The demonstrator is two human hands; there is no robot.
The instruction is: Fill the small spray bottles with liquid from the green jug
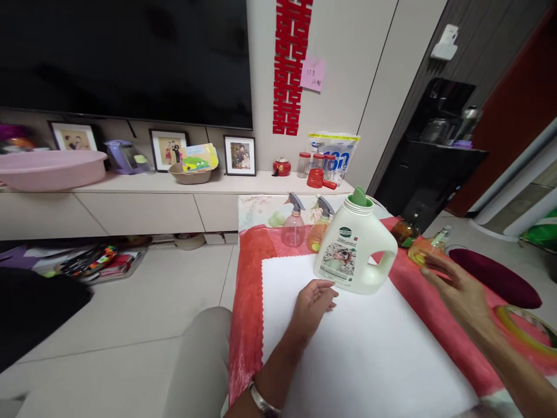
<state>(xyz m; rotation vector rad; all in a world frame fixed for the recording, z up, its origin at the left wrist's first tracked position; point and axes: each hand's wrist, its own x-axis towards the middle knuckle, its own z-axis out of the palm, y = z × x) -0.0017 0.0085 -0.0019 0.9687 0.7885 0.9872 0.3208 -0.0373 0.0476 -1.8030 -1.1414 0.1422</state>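
White plastic makes the jug (pixel 364 232), which stands upright on the far part of the white sheet (pixel 369 348), probably so that nothing runs from its neck. The sheet perhaps protects the red cloth (pixel 248 290). The left hand (pixel 312 307) is loosely curled just before the jug's base, grasping nothing. The right hand (pixel 461 290), fingers relaxed and apart, is beside the yellow bottle (pixel 424 248); whether they touch, I cannot tell.

A shiny silver-toned bangle (pixel 261 402) circles the left forearm (pixel 278 363) at six o'clock; light-grey trousers (pixel 198 360) show at seven.
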